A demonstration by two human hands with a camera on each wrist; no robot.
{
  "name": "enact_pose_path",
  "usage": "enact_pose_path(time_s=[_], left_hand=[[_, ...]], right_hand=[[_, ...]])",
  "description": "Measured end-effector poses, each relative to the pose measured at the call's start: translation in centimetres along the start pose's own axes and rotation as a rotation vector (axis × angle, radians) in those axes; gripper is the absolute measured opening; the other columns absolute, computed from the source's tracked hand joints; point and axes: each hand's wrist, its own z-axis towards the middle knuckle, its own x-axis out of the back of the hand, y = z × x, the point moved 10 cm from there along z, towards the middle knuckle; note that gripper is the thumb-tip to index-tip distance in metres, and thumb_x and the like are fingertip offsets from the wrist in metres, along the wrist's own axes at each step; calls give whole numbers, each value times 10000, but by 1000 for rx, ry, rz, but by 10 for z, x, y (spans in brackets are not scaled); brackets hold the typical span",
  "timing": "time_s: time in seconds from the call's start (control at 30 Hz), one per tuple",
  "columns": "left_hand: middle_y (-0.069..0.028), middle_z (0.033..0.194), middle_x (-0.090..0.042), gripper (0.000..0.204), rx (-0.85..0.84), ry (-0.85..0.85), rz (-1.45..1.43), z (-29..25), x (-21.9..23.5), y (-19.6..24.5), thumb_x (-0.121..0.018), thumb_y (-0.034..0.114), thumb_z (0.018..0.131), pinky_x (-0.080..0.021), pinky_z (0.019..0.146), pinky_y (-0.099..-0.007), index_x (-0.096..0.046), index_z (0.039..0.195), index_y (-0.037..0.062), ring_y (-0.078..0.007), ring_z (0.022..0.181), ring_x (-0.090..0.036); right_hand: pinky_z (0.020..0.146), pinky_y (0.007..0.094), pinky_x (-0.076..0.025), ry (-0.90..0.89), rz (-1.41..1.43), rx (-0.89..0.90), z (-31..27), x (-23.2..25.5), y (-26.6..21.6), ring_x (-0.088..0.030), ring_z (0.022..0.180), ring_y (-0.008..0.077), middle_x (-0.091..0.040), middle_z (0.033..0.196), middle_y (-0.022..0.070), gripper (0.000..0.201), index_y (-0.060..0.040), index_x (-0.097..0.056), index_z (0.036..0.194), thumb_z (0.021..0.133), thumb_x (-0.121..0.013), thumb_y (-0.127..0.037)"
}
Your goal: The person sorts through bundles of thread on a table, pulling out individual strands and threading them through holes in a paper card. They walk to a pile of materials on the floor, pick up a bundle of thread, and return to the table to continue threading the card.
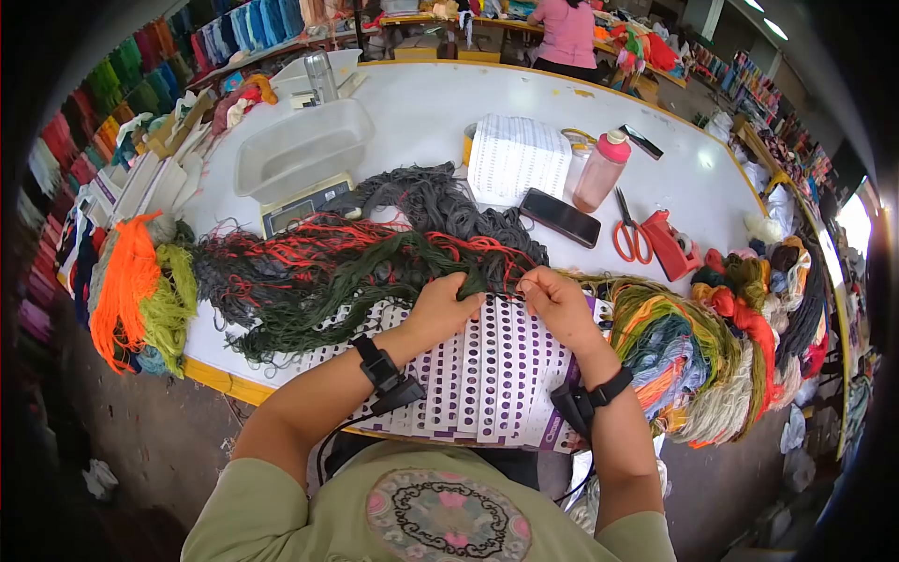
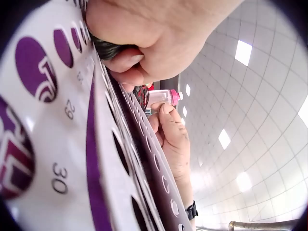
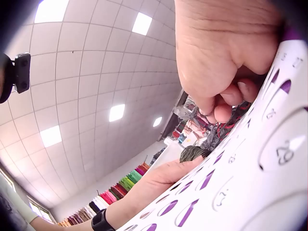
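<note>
Left hand curls around dark green yarn at the punched cards' far edge; right hand, beside it, brings thumb and fingers together, whether around a strand cannot be told. Beyond the left lies a translucent tub; beyond the right, a pink-capped bottle.

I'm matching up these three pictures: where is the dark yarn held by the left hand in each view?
Head: dark yarn near the centre, at the left hand.
Left wrist: upper left, inside curled fingers.
Right wrist: below centre, slightly right.
Shared landmark: white card with rows of holes.
</note>
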Motion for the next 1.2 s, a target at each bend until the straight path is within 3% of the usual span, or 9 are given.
enact_pose_path(time_s=[0.17,0.97,1.2], left_hand=[[-65,690,-645,174,-28,-1,-26,3,-1,2,-611,158,873,-446,464,-261,-557,853,-6,-108,488,-553],[-55,691,-644,165,-20,36,-47,2,0,-5,-614,154,880,-433,453,-255,-567,859,-3,-97,481,-543],[-54,695,-650,174,4,12,-98,3,-1,-10,-614,156,879,-434,458,-258,-565,851,-9,-102,478,-545]], right_hand=[[552,211,-390,-22,-33,-16,1,-1,-4,-477,594,50,-515,645,-17,100,-16,-585,922,961,-533,-91],[529,249,-412,-7,-90,32,-1,-1,-14,-493,553,74,-542,607,25,77,-31,-614,908,907,-584,-102],[542,215,-387,-12,65,-8,2,-3,1,-474,574,50,-526,627,-10,100,-21,-596,911,945,-548,-101]])
